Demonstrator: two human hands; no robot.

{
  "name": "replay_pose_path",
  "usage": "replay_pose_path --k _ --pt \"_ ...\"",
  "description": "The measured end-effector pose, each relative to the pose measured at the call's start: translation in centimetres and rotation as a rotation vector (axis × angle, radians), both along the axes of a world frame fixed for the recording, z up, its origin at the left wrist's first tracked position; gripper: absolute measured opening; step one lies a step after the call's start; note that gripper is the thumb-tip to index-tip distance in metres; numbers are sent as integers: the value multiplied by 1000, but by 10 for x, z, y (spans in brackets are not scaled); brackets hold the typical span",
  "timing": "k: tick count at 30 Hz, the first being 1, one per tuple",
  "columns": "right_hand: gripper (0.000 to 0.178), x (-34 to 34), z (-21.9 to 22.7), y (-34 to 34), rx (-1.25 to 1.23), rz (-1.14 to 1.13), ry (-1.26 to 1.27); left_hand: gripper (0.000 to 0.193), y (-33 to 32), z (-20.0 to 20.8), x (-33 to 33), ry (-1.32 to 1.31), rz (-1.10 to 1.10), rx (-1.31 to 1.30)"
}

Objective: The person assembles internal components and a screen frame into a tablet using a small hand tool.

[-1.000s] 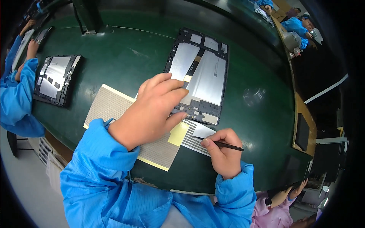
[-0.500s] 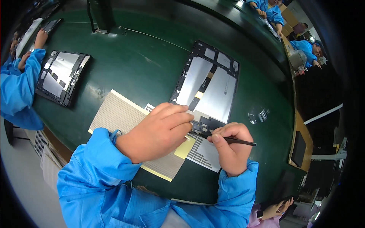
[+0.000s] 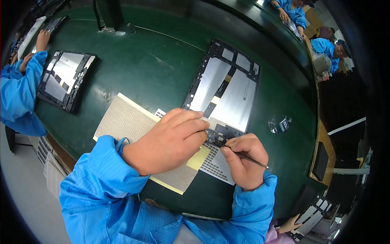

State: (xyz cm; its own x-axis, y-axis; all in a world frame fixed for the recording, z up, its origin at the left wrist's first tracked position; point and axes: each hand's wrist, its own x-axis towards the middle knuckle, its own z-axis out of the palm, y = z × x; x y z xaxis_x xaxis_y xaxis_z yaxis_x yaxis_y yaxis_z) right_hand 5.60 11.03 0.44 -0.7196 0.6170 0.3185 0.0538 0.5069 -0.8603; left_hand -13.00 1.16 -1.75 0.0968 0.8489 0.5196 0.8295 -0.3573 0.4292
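An opened tablet (image 3: 235,101), black-framed with silver plates inside, lies at a slant on the green table in front of me. My left hand (image 3: 168,142) is bent over its near left corner. Those fingers are pressed together, and their tips and thumb are mostly hidden, so what they grip cannot be told. Between thumb and fingers of my right hand (image 3: 248,160) is a slim dark pair of tweezers (image 3: 256,162). Its working end points to the dark small parts (image 3: 221,135) at the tablet's near edge. Both hands almost meet there.
Under my left arm lies a beige gridded sheet (image 3: 126,122) with yellow edges, overlapping a white sheet of small grey labels (image 3: 217,164). A clear roll of film or tape (image 3: 279,124) sits to the right. Another opened tablet (image 3: 67,81) is at left, beside a co-worker's blue sleeve (image 3: 24,89).
My right hand has turned the tweezers slightly, so their back end points lower. My left hand stays nearly in place. At lower right, another person's hand now holds a tablet panel.
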Motion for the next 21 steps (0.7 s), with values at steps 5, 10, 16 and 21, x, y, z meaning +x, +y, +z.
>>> replay_pose_path --k 5,10,16,21 --pt "17 7 5 -20 -245 -58 233 28 -2 -4 -5 -71 -31 -28" --pt "16 -2 -8 -49 -735 -174 15 26 -3 0 -5 -105 -49 -35" --pt "14 -3 -17 -49 -554 -132 -39 24 -1 -1 -5 -99 -49 -33" --pt "14 -3 -12 -50 -537 -147 -30 24 -3 0 -4 -103 -41 -31"
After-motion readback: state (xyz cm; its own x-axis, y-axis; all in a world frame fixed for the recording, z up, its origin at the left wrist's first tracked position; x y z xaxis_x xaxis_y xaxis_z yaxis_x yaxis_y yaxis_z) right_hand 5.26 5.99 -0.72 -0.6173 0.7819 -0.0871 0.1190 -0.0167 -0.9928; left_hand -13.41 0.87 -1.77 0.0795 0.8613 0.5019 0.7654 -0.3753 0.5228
